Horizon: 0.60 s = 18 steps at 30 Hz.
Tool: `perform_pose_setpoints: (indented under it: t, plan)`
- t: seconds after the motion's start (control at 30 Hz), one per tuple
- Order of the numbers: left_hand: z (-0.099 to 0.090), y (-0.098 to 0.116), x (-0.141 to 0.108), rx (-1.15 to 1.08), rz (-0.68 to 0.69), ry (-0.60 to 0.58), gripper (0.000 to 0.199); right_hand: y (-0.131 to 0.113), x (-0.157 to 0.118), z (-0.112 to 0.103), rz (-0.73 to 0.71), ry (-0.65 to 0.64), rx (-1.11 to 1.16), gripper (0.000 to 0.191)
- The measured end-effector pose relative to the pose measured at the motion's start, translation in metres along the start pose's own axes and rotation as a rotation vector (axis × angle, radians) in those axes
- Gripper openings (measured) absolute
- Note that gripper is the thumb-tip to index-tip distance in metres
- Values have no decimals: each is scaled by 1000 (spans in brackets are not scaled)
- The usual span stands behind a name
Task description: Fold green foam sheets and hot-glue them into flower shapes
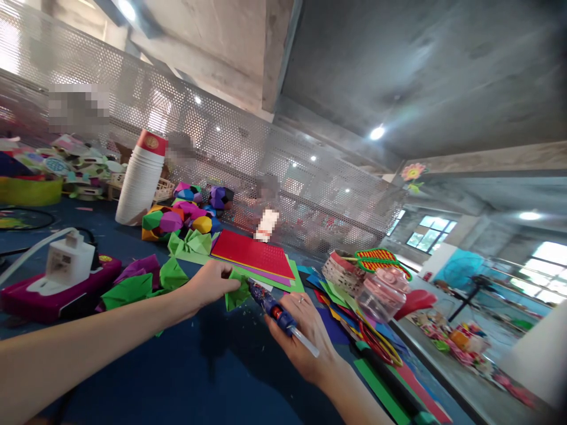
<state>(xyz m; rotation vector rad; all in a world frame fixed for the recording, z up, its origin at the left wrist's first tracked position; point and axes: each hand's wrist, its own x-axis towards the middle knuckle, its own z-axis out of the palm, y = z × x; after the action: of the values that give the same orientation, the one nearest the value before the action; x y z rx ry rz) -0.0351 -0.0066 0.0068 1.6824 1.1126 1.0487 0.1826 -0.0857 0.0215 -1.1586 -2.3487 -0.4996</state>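
Observation:
My left hand (215, 287) pinches a small folded green paper piece (238, 290) above the dark blue table (177, 378). In my right hand (303, 330) is a dark blue glue gun (275, 311), a clear glue stick poking out of its back end. The gun's nozzle meets or nearly meets the right side of the green paper. Just behind both hands lies a stack of red sheets (252, 255) on purple and light green ones. Folded green papers (133, 290) rest left of my left hand, beside a purple one.
A purple power strip (35, 298) with a white charger (71, 258) sits at the left. Stacked paper cups (140, 180) and colourful paper balls (170, 219) stand behind. Scissors (381, 345), a clear jar (383, 295) and a basket (341, 271) are at the right.

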Motion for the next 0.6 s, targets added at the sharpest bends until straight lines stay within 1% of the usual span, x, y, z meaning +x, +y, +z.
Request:
perform_pose_setpoints:
  t: [0.47, 0.6]
  plan:
    - [-1, -3, 4, 31, 45, -15, 18, 2, -2, 1, 21, -23, -10, 19]
    - [-2, 2, 1, 25, 37, -6, 16, 12, -5, -2, 69, 33, -7, 18]
